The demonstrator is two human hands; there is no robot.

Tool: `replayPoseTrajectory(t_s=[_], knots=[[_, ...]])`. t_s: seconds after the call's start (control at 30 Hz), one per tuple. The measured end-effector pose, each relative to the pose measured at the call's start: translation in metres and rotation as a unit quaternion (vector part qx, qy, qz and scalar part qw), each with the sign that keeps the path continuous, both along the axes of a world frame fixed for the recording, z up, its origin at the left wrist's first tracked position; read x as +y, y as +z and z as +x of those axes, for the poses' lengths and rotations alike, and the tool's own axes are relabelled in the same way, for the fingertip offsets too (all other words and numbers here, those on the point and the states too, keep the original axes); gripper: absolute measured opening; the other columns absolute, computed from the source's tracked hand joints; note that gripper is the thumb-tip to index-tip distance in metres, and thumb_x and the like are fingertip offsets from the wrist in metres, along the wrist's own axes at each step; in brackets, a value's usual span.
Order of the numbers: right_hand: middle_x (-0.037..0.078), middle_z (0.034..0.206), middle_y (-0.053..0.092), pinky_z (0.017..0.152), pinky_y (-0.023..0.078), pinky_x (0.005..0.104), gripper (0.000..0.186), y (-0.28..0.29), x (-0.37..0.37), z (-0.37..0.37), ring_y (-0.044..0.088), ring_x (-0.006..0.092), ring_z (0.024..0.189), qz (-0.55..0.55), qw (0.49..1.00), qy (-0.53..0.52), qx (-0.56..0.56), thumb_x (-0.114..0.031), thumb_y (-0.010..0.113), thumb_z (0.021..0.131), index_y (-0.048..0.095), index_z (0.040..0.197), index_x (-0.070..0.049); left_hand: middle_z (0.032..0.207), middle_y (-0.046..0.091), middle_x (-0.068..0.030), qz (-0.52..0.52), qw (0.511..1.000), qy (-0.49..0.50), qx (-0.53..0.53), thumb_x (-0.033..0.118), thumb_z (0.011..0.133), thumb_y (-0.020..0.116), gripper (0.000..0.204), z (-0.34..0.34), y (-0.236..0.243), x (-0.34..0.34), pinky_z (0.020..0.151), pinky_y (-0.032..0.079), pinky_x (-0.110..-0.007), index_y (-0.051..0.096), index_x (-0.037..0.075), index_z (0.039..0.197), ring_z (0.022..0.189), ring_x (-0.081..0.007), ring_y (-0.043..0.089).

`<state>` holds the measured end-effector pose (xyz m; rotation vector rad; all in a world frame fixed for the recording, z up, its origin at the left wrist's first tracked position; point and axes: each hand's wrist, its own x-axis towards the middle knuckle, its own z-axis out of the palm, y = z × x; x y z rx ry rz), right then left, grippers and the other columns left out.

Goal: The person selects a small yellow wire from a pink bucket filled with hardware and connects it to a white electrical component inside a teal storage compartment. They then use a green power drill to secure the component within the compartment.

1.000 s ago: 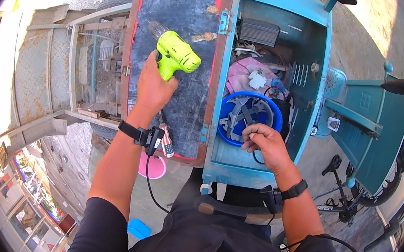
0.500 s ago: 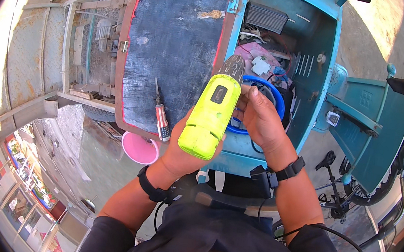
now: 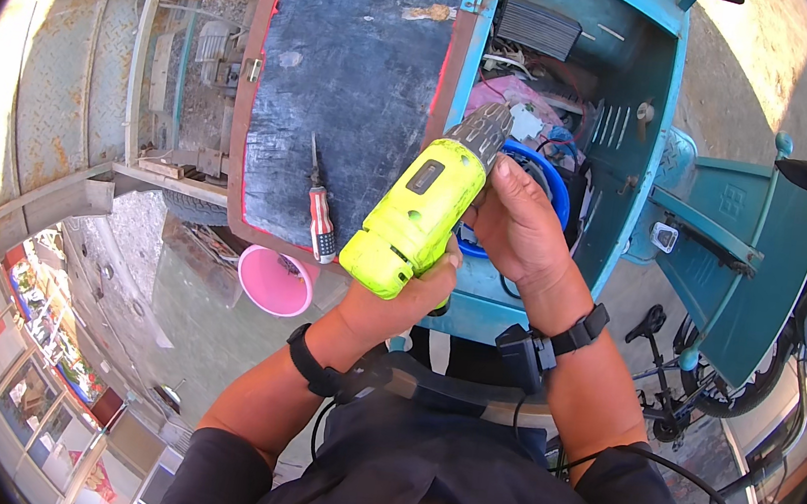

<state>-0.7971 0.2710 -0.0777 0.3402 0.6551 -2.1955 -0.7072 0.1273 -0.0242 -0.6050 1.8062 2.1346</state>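
Observation:
A cordless drill (image 3: 419, 204) with a bright yellow-green body and a dark ribbed chuck end is held above the edge of a teal metal box (image 3: 476, 316). Its front points up and to the right. My left hand (image 3: 396, 296) is wrapped round its lower side, the grip mostly hidden under the body. My right hand (image 3: 531, 236) closes on the front end from the right, thumb against its side, other fingers partly hidden beneath. A screwdriver (image 3: 322, 222) with a red, white and blue handle lies on a dark-topped lid (image 3: 345, 74) to the left.
Inside the box are a blue round container (image 3: 560, 193), a dark finned block (image 3: 537, 29), cloth and cables. A pink bucket (image 3: 275, 282) stands below the lid's near edge. To the right are a teal panel (image 3: 745, 264) and a bicycle (image 3: 674, 386). A metal frame (image 3: 139, 68) lies left.
The drill has swung so its rear moved left and its front tilted right. My left hand has turned with it, and my right thumb has come against the front end.

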Motion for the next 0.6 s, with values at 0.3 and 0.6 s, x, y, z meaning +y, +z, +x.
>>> replayPoseTrajectory(t_s=[0.3,0.6], knots=[[0.008,0.132,0.065,0.105,0.048,0.0393,0.036,0.005,0.012,-0.007,0.062,0.0198,0.121,-0.029,0.998,-0.039,-0.031,-0.034,0.051,0.107,0.059,0.131,-0.007,0.087,0.063,0.001,0.048,0.998,0.014,-0.049,0.006,0.093,0.071,0.013,0.001,-0.006,0.014,0.068,0.049,-0.026,0.065,0.004,0.104,0.077,-0.0072,0.058],[0.007,0.133,0.063,0.108,0.046,0.0383,0.043,0.009,0.013,-0.013,0.061,0.0197,0.123,-0.076,0.995,-0.067,-0.005,-0.035,0.058,0.104,0.053,0.136,-0.006,0.091,0.069,-0.0064,0.21,0.974,0.058,-0.069,0.006,0.094,0.068,0.022,-0.008,0.002,0.016,0.073,0.055,-0.032,0.062,0.002,0.115,0.082,-0.0168,0.067]])
